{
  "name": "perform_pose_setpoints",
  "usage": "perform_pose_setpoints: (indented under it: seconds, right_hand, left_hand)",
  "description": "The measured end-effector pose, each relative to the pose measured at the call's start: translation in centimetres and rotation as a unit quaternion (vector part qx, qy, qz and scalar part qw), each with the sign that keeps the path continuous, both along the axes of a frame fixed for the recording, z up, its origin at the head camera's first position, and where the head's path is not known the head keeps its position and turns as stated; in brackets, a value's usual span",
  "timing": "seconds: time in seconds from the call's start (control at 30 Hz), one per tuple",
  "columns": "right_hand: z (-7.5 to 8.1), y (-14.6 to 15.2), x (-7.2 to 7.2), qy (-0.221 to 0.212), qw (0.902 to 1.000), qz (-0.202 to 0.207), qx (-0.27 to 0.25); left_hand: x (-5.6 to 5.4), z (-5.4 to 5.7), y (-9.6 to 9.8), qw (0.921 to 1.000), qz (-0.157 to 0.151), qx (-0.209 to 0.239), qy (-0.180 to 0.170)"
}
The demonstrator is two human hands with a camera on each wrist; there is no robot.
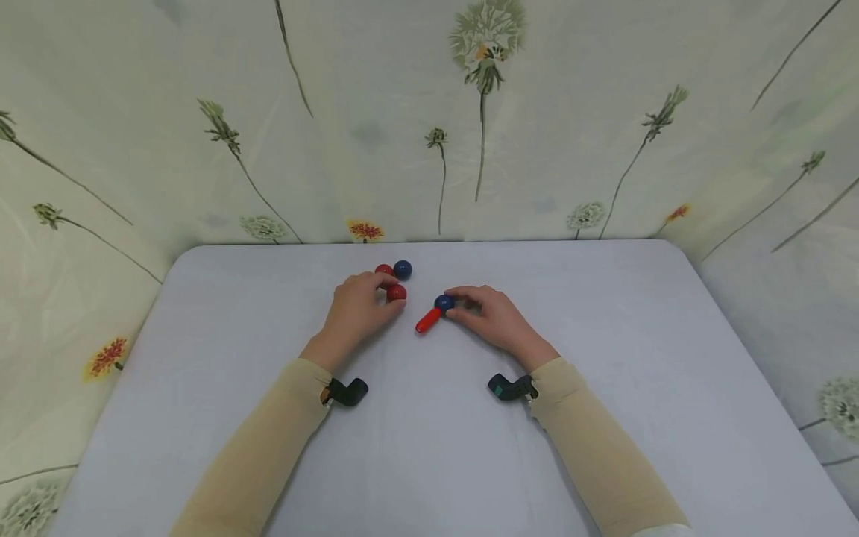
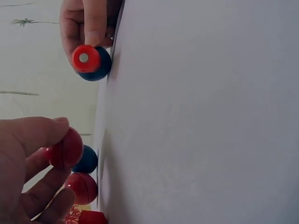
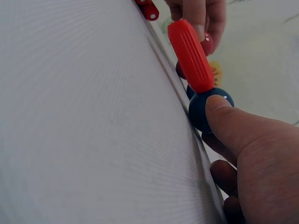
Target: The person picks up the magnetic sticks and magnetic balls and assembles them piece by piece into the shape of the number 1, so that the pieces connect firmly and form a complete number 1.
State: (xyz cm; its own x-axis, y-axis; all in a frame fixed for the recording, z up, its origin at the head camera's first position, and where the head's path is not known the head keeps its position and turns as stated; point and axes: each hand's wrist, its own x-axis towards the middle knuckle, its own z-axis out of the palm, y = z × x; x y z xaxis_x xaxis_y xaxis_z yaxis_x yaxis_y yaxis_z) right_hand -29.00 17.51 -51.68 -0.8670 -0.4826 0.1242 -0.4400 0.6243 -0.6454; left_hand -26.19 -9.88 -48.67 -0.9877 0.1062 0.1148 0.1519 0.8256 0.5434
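Observation:
My left hand (image 1: 359,307) pinches a glossy red ball (image 2: 66,150) between thumb and fingers. My right hand (image 1: 492,317) pinches a dark blue ball (image 3: 201,112) of similar size. A ribbed red rod (image 3: 191,56) joins that blue ball and points toward the left hand's side, its outer end facing the left wrist camera with a small silvery disc (image 2: 83,58) at its centre. Just beyond the left fingers, a second red ball (image 2: 83,189) and another blue ball (image 1: 403,269) lie close together on the table, the red one partly covered by the fingers in the head view.
Further red pieces (image 3: 150,11) with silvery end spots lie near the left hand, hidden behind it in the head view. The white-covered table (image 1: 429,447) ends at the back against a flower-printed cloth (image 1: 376,89). Dark wrist cameras (image 1: 511,387) stick out from both sleeves.

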Motion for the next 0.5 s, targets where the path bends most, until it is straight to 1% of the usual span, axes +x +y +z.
perform_pose_setpoints:
  seconds: [0.13, 0.23, 0.37, 0.5]
  right_hand:
    - [0.1, -0.1, 0.0, 0.002, 1.0, 0.001, 0.003]
    - [0.2, -0.2, 0.0, 0.001, 1.0, 0.001, 0.004]
    - [0.2, -0.1, 0.1, -0.002, 1.0, 0.0, 0.003]
    - [0.1, -0.1, 0.0, 0.0, 1.0, 0.0, 0.002]
  left_hand:
    - [1.2, 0.5, -0.4, 0.9971, 0.003, 0.077, -0.002]
    - [2.0, 0.7, -0.8, 0.9924, 0.001, 0.122, 0.011]
    - [2.9, 0.7, -1.3, 0.9883, -0.006, 0.15, 0.027]
    - [3.7, 0.5, -1.8, 0.9857, -0.009, 0.166, 0.028]
